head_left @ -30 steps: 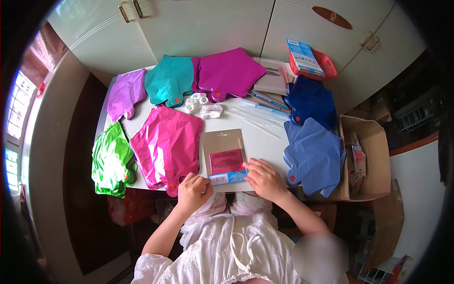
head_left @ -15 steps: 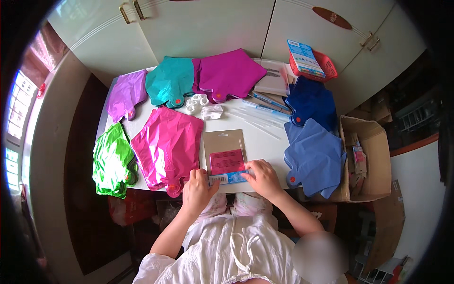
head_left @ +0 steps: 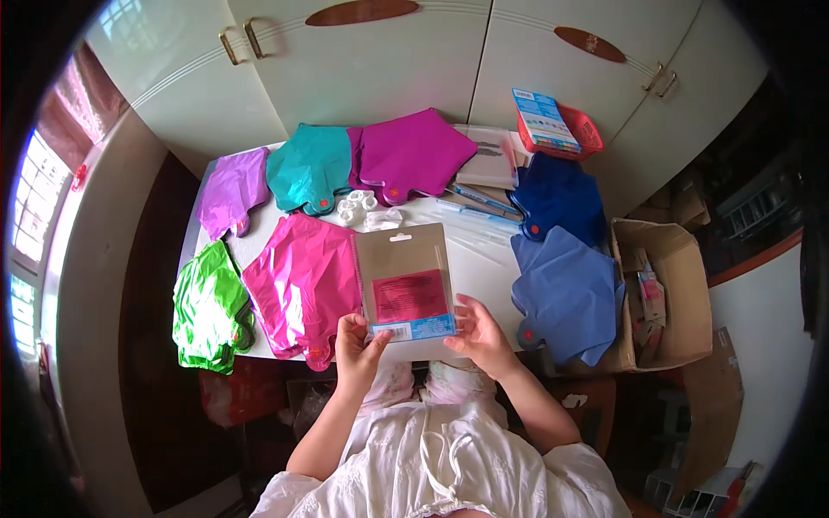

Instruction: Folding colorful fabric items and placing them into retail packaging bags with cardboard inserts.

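Observation:
A flat clear plastic package (head_left: 406, 255) with a grey-brown backing, a pink folded foil piece and a blue strip along its lower edge is held up above the table's front edge. My left hand (head_left: 356, 350) pinches its lower left corner, thumb in front. At the lower right corner, my right hand (head_left: 485, 341) holds the edge loosely, its fingers curled and partly apart. Left of the package lies a stack of shiny pink star-shaped foil balloons (head_left: 298, 285). Light blue star balloons (head_left: 566, 293) lie to the right.
Around the white table (head_left: 484, 289) lie green (head_left: 207, 302), lilac (head_left: 233, 190), teal (head_left: 311, 164), purple (head_left: 414, 155) and navy balloons (head_left: 561, 198). White ribbon rolls (head_left: 356, 205) and clear straws (head_left: 475, 229) sit mid-table. A red basket (head_left: 583, 129) stands far right, a cardboard box (head_left: 691, 293) beside the table.
The package has risen off the table toward me and tilted slightly. My left hand has kept hold of its corner, and my right hand has shifted around the right edge.

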The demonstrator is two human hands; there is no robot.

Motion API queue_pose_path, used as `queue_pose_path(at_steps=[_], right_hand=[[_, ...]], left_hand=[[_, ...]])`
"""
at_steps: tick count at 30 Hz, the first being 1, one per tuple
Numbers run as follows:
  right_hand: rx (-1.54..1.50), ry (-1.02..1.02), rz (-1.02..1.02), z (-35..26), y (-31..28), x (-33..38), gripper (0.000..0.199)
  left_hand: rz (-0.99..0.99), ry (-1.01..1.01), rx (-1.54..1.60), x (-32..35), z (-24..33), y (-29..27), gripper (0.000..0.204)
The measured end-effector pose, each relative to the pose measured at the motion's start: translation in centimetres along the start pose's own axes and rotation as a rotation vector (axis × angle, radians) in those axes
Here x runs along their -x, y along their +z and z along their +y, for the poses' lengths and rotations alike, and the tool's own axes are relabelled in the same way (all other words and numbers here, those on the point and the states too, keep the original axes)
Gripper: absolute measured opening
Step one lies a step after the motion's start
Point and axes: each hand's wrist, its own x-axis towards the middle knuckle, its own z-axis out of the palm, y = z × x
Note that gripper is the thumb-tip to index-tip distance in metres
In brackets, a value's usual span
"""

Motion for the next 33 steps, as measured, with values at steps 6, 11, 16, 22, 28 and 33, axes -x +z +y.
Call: queue_pose_path(at_steps=[6, 11, 16, 22, 28, 33], right_hand=[[0.007, 0.133, 0.021, -0.9, -0.9, 0.7, 0.009], [0.001, 0.087, 0.071, -1.2, -1.5, 1.4, 0.010], [-0.010, 0.035, 0.161, -1.6, -2.7, 2.5, 0.014], [-0.062, -0.184, 0.574, -4.2, -7.0, 4.9, 0.015], [-0.427, -0.561, 0.926, -11.0, -20.1, 7.5, 0.035], [-0.548, -0.369, 0.804, -11.5, -24.4, 8.3, 0.043]], left_hand=[[-0.117, -0.181, 0.023, 0.3, 1.2, 0.4, 0.014], [-0.167, -0.225, 0.087, 0.0, 2.2, 2.1, 0.004], [-0.269, -0.245, 0.149, -0.6, 0.7, 2.8, 0.014], [-0.413, -0.223, -0.017, -1.4, 1.3, 5.4, 0.029], [-0.459, -0.272, -0.117, -1.9, 0.3, 5.0, 0.023], [-0.526, -0.191, -0.229, -1.5, 1.5, 4.5, 0.018]])
